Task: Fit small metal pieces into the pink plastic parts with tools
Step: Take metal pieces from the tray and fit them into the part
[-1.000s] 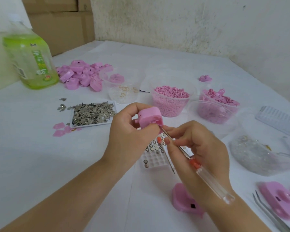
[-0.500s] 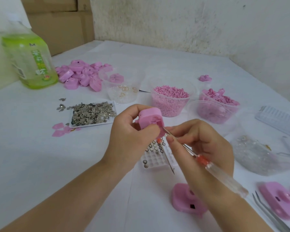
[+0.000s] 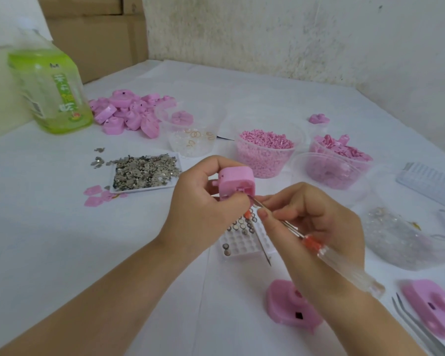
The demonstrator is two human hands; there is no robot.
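Pink plastic part [image 3: 235,183] sits up off the worktop [image 3: 49,240] at centre frame, and the left hand [image 3: 203,201] has its grip curled round it. The right hand [image 3: 316,219] pinches the shaft of a clear-handled screwdriver [image 3: 311,242], tip at the part's lower edge. Just beneath them lies a white grid tray [image 3: 242,242]. The tray of metal pieces [image 3: 144,172] sits left, and a tub of pink granules [image 3: 265,160] crowds in behind. Tweezers [image 3: 419,327] lie at the lower-right edge. There's wide bare worktop at lower left.
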